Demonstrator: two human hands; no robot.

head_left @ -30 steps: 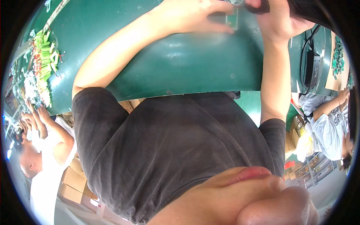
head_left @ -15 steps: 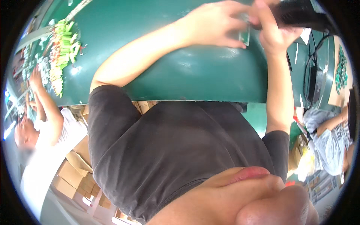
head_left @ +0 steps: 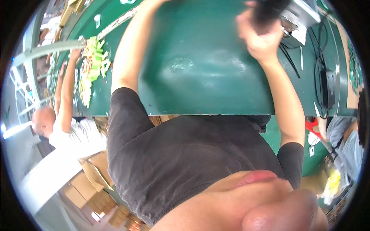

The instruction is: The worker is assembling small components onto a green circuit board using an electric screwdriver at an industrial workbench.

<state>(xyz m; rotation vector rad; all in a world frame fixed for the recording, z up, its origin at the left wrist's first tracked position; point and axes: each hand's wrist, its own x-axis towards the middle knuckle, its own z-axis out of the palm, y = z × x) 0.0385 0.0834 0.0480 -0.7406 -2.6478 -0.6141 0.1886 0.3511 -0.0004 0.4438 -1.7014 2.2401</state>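
Entries logged from my remote station, head view:

1. Green table (head_left: 200, 88), broad and glossy, front edge bowed by the lens.
2. Heap of green and pale small parts (head_left: 92, 65), far left of the table; a co-worker in a white shirt (head_left: 77, 136) reaches an arm up beside it.
3. Black power adapter (head_left: 327, 88) with black cables (head_left: 322, 34), right side of the table.
4. Grey box-shaped unit (head_left: 302, 19), upper right.
5. Cardboard boxes (head_left: 92, 188) on the floor, lower left.
6. Second person in grey (head_left: 348, 146), right edge, mostly cut off.
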